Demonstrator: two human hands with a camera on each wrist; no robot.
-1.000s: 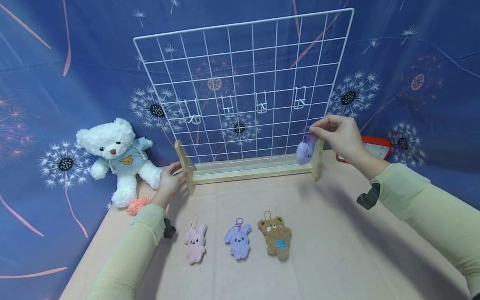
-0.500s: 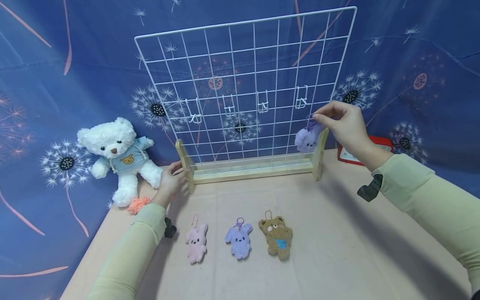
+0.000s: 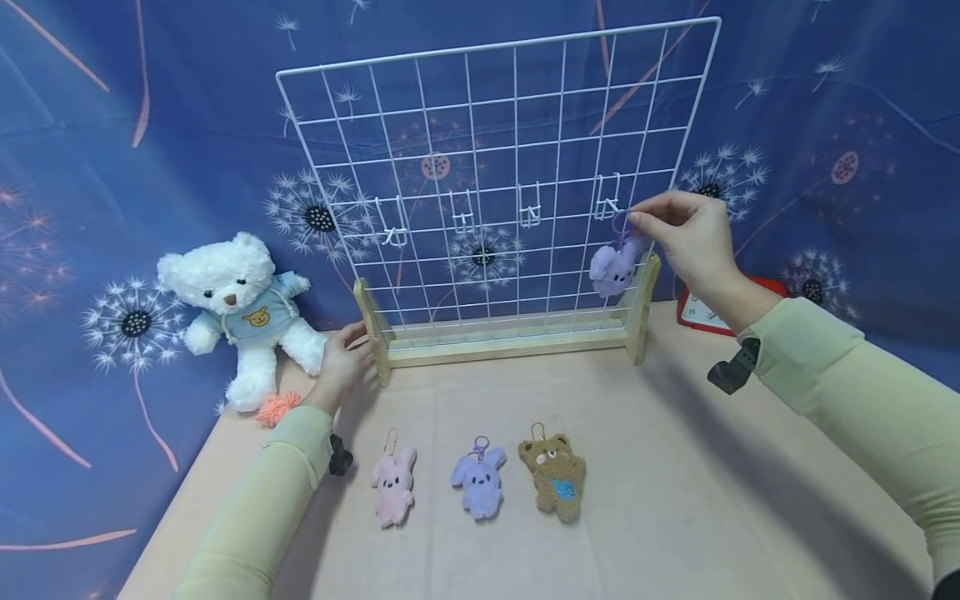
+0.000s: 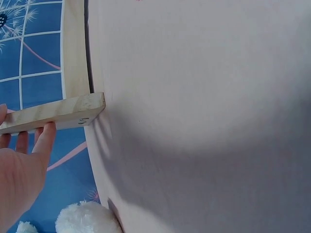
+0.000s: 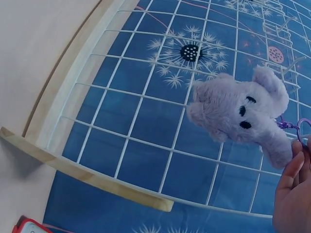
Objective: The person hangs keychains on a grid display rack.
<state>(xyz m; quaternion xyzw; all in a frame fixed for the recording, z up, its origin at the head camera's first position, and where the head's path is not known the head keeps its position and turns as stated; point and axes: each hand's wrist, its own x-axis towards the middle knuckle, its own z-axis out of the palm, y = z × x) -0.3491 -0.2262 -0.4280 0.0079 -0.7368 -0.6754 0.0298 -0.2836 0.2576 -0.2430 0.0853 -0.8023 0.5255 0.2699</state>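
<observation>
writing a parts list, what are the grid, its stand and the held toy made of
Grid: probably metal wire with a smooth white coating; thin, straight bars. Stand: wood, seemingly unvarnished; grain shows on its pale side. Held toy: plush, likely synthetic; its lavender pile looks fuzzy and matte.

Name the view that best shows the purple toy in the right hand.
The right wrist view: the purple toy looks largest there, its face plainly visible. The head view shows it smaller; the left wrist view doesn't show it.

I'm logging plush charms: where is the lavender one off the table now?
In the head view, the lavender charm hangs from the right hand, before the right side of the wire grid, below the rightmost hook.
</observation>
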